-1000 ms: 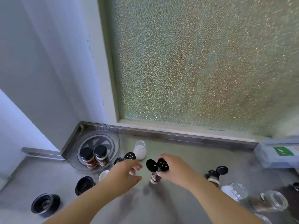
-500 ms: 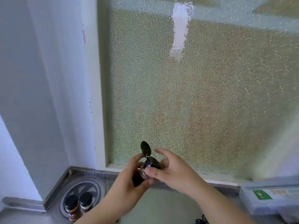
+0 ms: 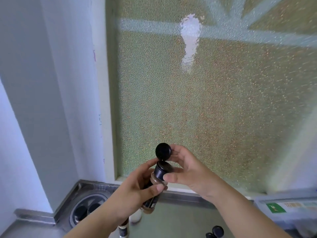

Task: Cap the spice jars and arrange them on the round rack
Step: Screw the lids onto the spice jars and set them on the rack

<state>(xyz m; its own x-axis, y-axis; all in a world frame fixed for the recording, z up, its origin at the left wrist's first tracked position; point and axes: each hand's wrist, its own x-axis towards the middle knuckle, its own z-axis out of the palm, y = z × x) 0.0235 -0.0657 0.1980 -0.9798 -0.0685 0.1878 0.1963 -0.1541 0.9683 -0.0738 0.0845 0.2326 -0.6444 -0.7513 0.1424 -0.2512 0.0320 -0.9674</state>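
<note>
**Desk:** What do I caption here?

**Operator:** From my remote feed: a left hand (image 3: 135, 191) holds a spice jar (image 3: 155, 184) tilted, raised above the tabletop (image 3: 180, 219) in front of a frosted window (image 3: 205, 103). Its grip is closed round the jar's brown body. The right hand (image 3: 190, 170) pinches the black cap's collar with its thumb (image 3: 171, 178), fingers curled loosely behind the flip lid (image 3: 163, 151), which stands open.

**Desk:** Any brand or label legible?

**Operator:** I see a dark label low on the jar, but its print is too blurred to read. A box (image 3: 291, 210) at right carries a green patch and a strip of lettering, also unreadable.

**Desk:** And the rack?

**Operator:** The round rack (image 3: 80, 206) sits in the corner at lower left, well below the jar, with two dark-capped jars (image 3: 87, 209) on it. A white jar (image 3: 136, 217) stands beneath the left wrist, and loose black caps (image 3: 217, 231) lie at the bottom edge.
</note>
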